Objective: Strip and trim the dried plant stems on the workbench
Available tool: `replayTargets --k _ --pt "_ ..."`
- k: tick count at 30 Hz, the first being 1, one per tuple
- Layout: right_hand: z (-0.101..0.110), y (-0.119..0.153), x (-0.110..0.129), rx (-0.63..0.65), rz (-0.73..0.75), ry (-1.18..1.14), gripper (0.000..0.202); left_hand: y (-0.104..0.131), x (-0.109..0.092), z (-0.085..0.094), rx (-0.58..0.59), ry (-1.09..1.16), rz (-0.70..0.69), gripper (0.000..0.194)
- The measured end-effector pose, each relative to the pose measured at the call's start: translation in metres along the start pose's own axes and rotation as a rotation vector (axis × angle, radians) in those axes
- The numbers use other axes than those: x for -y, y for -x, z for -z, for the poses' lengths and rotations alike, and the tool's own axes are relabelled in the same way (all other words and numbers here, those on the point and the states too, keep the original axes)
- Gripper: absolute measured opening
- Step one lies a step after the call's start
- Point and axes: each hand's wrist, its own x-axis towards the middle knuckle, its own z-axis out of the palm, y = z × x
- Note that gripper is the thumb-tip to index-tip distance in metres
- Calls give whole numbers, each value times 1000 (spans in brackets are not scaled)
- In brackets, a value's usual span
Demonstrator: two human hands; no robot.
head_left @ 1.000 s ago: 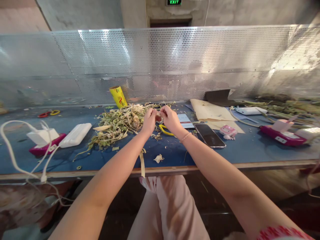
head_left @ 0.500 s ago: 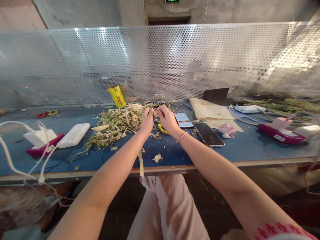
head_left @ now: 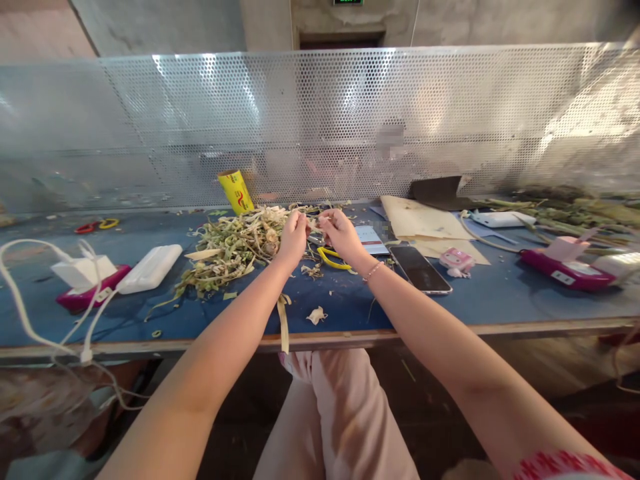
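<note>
Left hand (head_left: 294, 237) grip: pinched, contents hidden | Right hand (head_left: 341, 233) grip: pinching pale scrap (head_left: 321, 223) | Pile (head_left: 230, 243): left hand's 9 o'clock | Scissors (head_left: 327, 261): right hand's 6 o'clock | Pinch lightly, wrists steady

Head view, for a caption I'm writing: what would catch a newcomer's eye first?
Probably the hands, close together above the blue table, with a heap of withered plants on their left. Next, the bright yellow tube behind that heap, then the pink figure right of the dark phone.
</note>
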Motion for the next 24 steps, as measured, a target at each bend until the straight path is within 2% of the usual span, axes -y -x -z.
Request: replayTargets --k 5,11,17,24 --pt "-2 2 4 10 48 123 13 5 -11 3 2 -54 -29 38" --pt "0 6 11 -118 164 235 12 6 -12 1 49 -135 -86 36" --pt "1 4 6 -185 146 179 11 10 -18 0 135 -203 -117 33" --pt "-2 0 4 -130 64 66 10 8 -16 -1 141 -81 -56 35"
